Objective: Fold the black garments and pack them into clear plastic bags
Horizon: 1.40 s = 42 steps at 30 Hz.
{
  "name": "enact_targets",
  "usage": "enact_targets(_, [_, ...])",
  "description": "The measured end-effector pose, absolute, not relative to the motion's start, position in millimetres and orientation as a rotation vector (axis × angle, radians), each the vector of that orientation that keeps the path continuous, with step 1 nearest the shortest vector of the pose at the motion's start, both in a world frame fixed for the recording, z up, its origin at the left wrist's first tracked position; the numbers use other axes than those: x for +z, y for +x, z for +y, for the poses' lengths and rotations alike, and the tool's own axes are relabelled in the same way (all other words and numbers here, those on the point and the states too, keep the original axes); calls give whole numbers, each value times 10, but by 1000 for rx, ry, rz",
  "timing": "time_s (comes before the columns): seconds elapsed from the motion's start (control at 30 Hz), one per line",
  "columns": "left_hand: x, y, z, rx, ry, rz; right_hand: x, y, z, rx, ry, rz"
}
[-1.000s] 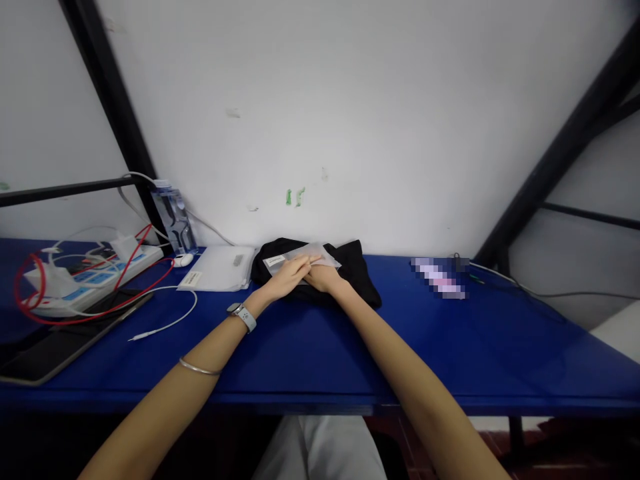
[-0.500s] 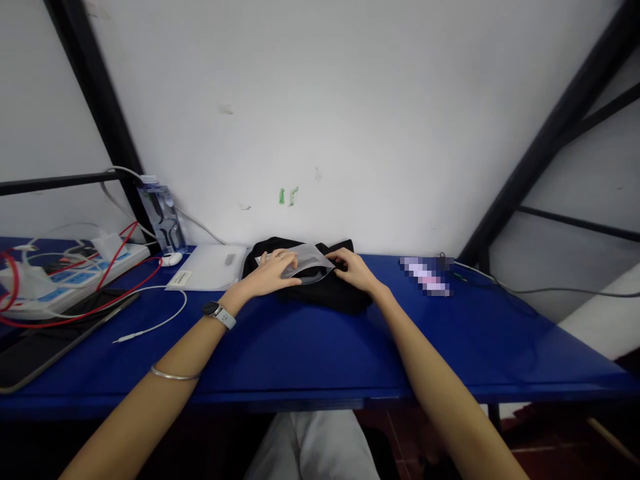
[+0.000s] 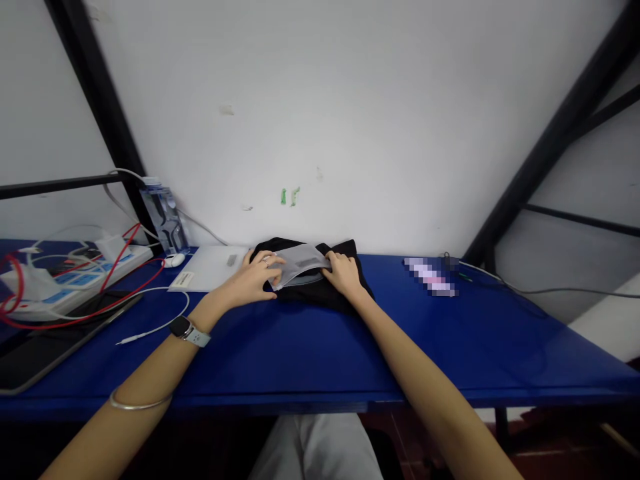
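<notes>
A black folded cloth (image 3: 314, 298) lies on the desk by the wall, and a frosted grey plastic bag (image 3: 300, 259) with a pale edge along its mouth rests on top of it. My left hand (image 3: 255, 279) is at the bag's left end, fingers spread and thumb apart, the fingertips touching the plastic. At the right end, my right hand (image 3: 345, 272) has its fingers curled over the bag's edge; its fingertips are partly hidden. The bag's mouth gapes slightly, facing me, with black showing inside.
Left of the cloth lies a flat white plastic packet (image 3: 206, 268). Further left are a white earbud case (image 3: 174, 260), a water bottle (image 3: 166, 220), a power strip (image 3: 75, 283) with red and white cables, and a dark tablet (image 3: 55, 343). A blurred pink object (image 3: 430, 277) lies right.
My left hand has slid left and spread its fingers at the bag's left end. My right hand has shifted slightly left, its fingers now over the bag's edge. The mouth looks narrower.
</notes>
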State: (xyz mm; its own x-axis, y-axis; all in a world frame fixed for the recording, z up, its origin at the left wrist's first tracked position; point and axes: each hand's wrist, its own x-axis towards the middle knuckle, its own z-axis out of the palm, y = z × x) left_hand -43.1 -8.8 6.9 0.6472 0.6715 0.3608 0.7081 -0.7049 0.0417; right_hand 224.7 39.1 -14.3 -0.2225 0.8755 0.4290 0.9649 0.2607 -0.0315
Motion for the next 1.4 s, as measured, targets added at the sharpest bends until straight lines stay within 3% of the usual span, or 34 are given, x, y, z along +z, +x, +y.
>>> enact_targets(0.13, [67,-404,-97,-569,-2687,-1103,-51,2185,266,-353,-1594,-2206])
enact_targets(0.37, [148,-370,-153,-736,-2549,-1056,19,1737,-63,-460,-828,-2449])
enact_targets(0.63, [172,-353,-184,-681,-2598,-1024,-104,1612,43,-832,-716,-2482])
enact_targets(0.77, [207,-442,-161,-753,-2629,-1065,-51,2004,175,-856,-902,-2423])
enact_targets(1.0, [202,-562,-98,-790,-2637,-1154,-29,2559,304,-694,-1279,-2312])
enact_targets(1.4, [141,-578,-25,-1012,-2482,-1410,-123,2286,421,-73,-1111,-2296])
